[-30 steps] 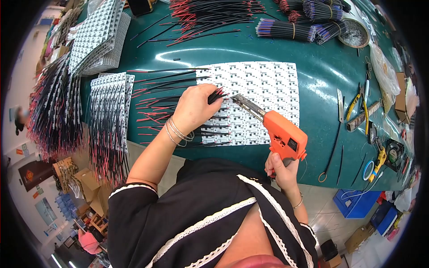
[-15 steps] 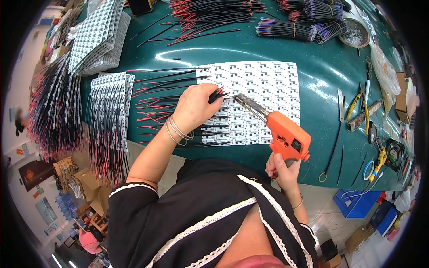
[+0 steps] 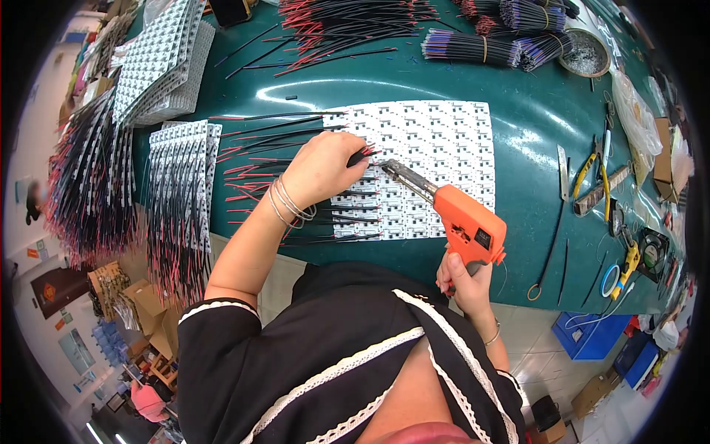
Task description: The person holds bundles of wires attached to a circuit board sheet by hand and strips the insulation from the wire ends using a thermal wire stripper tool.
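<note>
A white circuit board panel (image 3: 436,170) lies flat on the green table, with rows of black and red wires (image 3: 259,165) reaching left from its left part. My left hand (image 3: 325,164) pinches a few short black wires with red tips (image 3: 360,155) over the panel's left part. My right hand (image 3: 467,280) is wrapped round the handle of an orange soldering gun (image 3: 470,218). The gun's metal tip is at the panel's surface, just right of the wires in my left fingers. Whether the tip touches a wire is too small to tell.
Wired panels (image 3: 181,185) and a stack of bare panels (image 3: 166,66) lie at the left. Loose wires (image 3: 347,29) and banded wire bundles (image 3: 470,48) are at the back, beside a round bowl (image 3: 584,55). Pliers (image 3: 589,166) and other tools lie right. A person (image 3: 148,399) is far off, lower left.
My left hand has shifted slightly up. The soldering gun moved a little right and away, then back left, bringing its tip close to the wires held in my left fingers.
</note>
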Available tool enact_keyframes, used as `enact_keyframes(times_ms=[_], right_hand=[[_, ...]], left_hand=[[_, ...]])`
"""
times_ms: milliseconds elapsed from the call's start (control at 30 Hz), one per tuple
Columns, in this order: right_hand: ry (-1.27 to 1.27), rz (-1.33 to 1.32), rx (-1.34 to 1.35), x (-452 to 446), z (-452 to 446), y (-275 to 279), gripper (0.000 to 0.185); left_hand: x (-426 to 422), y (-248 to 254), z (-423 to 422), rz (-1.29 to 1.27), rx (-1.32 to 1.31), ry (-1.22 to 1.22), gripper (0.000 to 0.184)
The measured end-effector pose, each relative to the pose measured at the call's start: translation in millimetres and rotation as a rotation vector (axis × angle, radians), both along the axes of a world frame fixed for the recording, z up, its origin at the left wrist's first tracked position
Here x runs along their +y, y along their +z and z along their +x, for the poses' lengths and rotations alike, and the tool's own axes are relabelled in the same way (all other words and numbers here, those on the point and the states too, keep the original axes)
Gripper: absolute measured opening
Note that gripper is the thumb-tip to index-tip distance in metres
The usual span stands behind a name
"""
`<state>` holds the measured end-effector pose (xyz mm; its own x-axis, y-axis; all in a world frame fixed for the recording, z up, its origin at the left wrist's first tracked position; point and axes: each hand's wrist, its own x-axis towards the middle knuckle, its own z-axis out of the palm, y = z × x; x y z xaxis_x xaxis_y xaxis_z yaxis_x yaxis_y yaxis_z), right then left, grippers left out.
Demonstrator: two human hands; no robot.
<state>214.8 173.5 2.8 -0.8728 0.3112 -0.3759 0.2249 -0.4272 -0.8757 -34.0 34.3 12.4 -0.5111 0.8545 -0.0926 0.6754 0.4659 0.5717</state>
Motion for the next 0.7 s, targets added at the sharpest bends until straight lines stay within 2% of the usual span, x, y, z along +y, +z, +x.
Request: enact_keyframes(times_ms=[200, 467, 567, 700], right_hand=[[-0.089, -0.040, 0.048, 0.7, 1.0, 2.9, 0.034], [-0.073, 0.003, 0.102, 15.1, -8.3, 6.0, 0.041], [-0.082, 0.009, 0.126, 16.6, -14.2, 7.1, 0.042], [-0.076, 0.017, 0.136, 20.3, -18.7, 8.7, 0.043]], left_hand=[[-0.3, -0.8, 3.0, 0.007, 0.026, 0.005, 0.017], [-4.5, 0.0, 3.3, 0.009, -0.043, 0.017, 0.019], [-13.4, -5.4, 6.5, 0.135, -0.048, 0.063, 0.024], [-22.7, 4.7, 12.5, 0.108, -0.126, 0.195, 0.024]])
